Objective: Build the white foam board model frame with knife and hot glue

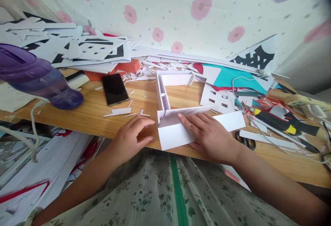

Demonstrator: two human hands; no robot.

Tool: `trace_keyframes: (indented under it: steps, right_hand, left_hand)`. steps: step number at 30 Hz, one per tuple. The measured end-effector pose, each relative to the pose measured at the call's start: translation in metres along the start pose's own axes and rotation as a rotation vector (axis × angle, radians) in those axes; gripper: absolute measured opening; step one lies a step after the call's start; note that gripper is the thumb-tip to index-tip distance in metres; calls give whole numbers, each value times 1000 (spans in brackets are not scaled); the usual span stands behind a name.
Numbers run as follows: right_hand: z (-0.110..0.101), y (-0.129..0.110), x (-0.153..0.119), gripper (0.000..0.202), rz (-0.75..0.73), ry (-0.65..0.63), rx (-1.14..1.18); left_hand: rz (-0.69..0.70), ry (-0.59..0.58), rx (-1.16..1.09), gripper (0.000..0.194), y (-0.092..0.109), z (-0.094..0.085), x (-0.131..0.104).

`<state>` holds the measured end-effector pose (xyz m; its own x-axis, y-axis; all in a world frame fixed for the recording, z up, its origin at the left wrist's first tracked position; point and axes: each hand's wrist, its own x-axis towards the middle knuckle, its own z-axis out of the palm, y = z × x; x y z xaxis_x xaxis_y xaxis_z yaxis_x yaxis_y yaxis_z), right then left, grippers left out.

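A white board frame (159,93), shaped like a shallow box with upright walls, stands at the table's front edge. Its front carries a long white panel (170,137) that tilts toward me. My right hand (207,134) grips this panel, fingers laid over its upper side and the thumb low at the front edge, partly hidden. Just left of the frame's near corner, my left hand (134,133) is held with thumb and fingers apart and nothing between them. A white strip (231,121) extends to the right from behind my right hand.
A black phone (115,89) and a purple bottle (38,78) are on the left. White cutouts (93,48) and scraps pile up at the back. On the right lie black scissors (245,140), a black-and-yellow tool (274,121), a windowed white piece (218,98) and a thin cable (261,133).
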<state>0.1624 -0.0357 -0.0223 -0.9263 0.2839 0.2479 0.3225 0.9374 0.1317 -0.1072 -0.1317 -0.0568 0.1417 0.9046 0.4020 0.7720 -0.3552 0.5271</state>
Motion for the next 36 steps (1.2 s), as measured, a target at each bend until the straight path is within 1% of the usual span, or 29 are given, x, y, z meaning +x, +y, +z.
trace_keyframes:
  steps: [1, 3, 4, 5, 6, 10, 13, 16, 22, 26, 29, 32, 36]
  right_hand:
    - [-1, 1, 0, 68, -10, -29, 15]
    - [-1, 3, 2, 44, -30, -75, 26]
    - [-2, 5, 3, 33, -32, -100, 24]
    - [-2, 6, 6, 26, -25, -132, 15]
    - [-3, 7, 8, 22, -9, -168, 0]
    - [-12, 7, 24, 20, 97, -318, -51]
    - [-14, 5, 33, 18, 149, -370, -47]
    - [-11, 5, 37, 17, 170, -370, -42]
    - [-7, 8, 40, 15, 169, -364, -22]
    - [-8, 9, 41, 14, 180, -372, -5]
    - [-6, 9, 41, 14, 173, -353, -15]
    - [-4, 7, 41, 14, 162, -335, -17]
    - [-4, 7, 37, 16, 175, -304, -43]
  left_hand:
    - [6, 10, 4, 21, 0, 1, 0]
    - [15, 30, 3, 11, 0, 4, 1]
    - [16, 38, 0, 9, 0, 4, 2]
    - [12, 38, -3, 10, 0, 5, 3]
    - [1, 31, -3, 10, -1, 5, 5]
    - [-113, -20, -13, 9, -3, 7, 9]
    - [-195, -43, -30, 8, -4, 10, 12]
    - [-225, -41, -27, 11, -3, 11, 13]
    - [-298, -22, -3, 43, 1, 10, 18]
    - [-290, -50, -46, 55, 6, 11, 27]
    - [-275, -25, -19, 57, 10, 16, 34]
    - [-249, 18, 48, 50, 11, 20, 38]
    - [-247, 14, 54, 42, 9, 21, 38]
